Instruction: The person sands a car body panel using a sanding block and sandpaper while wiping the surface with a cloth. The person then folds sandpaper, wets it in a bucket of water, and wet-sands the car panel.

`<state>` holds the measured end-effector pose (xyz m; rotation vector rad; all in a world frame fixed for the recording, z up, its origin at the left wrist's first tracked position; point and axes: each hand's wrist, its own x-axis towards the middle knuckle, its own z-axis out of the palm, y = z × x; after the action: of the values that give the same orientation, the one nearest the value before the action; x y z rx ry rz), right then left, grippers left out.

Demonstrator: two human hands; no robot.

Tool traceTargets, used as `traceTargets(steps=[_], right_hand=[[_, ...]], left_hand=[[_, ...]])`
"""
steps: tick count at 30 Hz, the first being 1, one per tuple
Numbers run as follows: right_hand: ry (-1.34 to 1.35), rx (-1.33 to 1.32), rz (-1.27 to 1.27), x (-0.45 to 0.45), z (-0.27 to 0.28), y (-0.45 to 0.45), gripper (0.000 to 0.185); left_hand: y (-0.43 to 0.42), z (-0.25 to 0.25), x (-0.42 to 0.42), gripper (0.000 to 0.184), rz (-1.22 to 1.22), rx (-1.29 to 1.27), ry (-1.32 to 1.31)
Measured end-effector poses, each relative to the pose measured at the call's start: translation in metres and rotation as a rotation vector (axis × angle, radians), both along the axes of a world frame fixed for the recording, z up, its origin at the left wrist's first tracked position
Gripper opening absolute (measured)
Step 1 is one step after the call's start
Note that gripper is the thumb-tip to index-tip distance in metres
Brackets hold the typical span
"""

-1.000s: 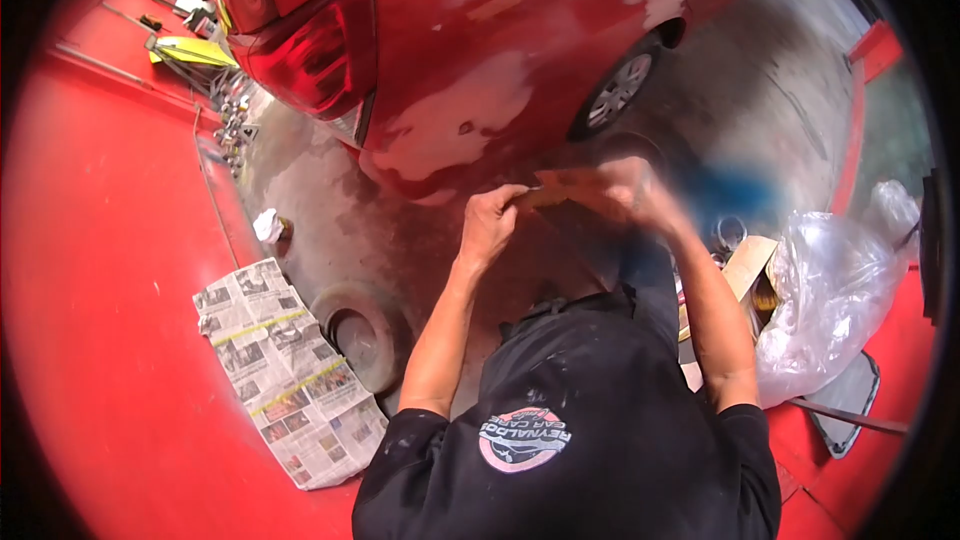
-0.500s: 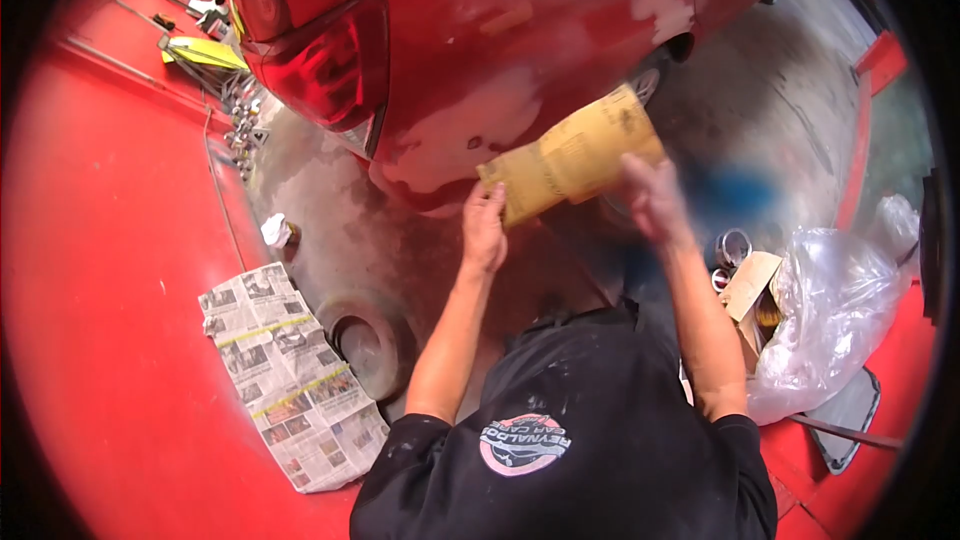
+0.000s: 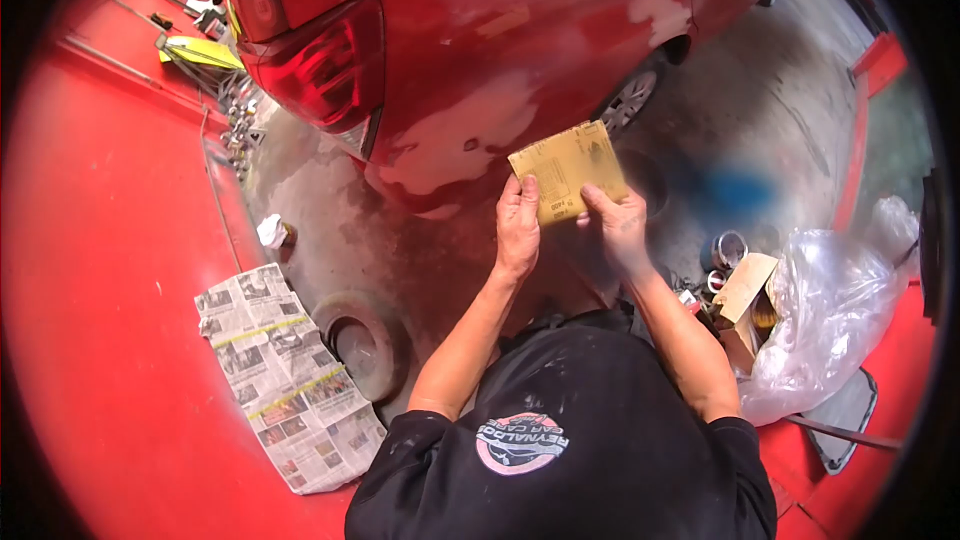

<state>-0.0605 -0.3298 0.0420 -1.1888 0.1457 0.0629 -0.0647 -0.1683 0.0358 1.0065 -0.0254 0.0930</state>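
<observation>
A yellowish sheet of sandpaper, folded over, is held up in front of me with its printed backing facing me. My left hand pinches its lower left corner, thumb on the near side. At the lower right edge my right hand grips it, the thumb lying across the print. Behind the sheet is the red car's rear side panel, with pale sanded patches and a small dark spot. The red tail light sits to the left of that panel.
A rear wheel shows beyond the sheet. Newspaper lies at the left beside a tyre. To the right are an open cardboard box, a can and clear plastic sheeting. Blue colour marks the floor.
The sandpaper, spread longer before, is now folded into a shorter, squarer piece. My right hand has moved down and left, closer to my left hand.
</observation>
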Motion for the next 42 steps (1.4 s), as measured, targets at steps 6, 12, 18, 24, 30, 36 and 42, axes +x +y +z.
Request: traceTargets(steps=[6,12,18,24,30,36,42], right_hand=[[-0.023,-0.018,-0.031,-0.001,0.002,0.002,0.015],[0.029,-0.054,-0.056,0.003,-0.006,-0.004,0.046],[0.115,0.255,0.156,0.011,-0.019,-0.031,0.043],[0.083,-0.101,0.356,0.025,-0.015,-0.075,0.025],[-0.111,-0.207,0.334,0.042,-0.016,-0.101,0.044],[-0.112,-0.054,0.253,0.032,-0.031,-0.143,0.057],[-0.257,-0.333,0.257,0.022,-0.041,-0.163,0.041]], left_hand=[[0.000,-0.002,-0.002,0.036,-0.025,0.034,0.019],[-0.007,-0.009,-0.006,0.033,0.055,-0.052,0.044],[-0.004,-0.024,-0.010,0.033,0.006,-0.170,0.118],[0.026,-0.022,-0.007,0.055,-0.366,-0.259,0.357],[-0.003,-0.014,0.032,0.031,-0.442,0.223,0.420],[-0.057,-0.037,0.068,0.033,-0.306,0.116,0.442],[-0.086,-0.047,0.083,0.031,-0.389,0.107,0.421]])
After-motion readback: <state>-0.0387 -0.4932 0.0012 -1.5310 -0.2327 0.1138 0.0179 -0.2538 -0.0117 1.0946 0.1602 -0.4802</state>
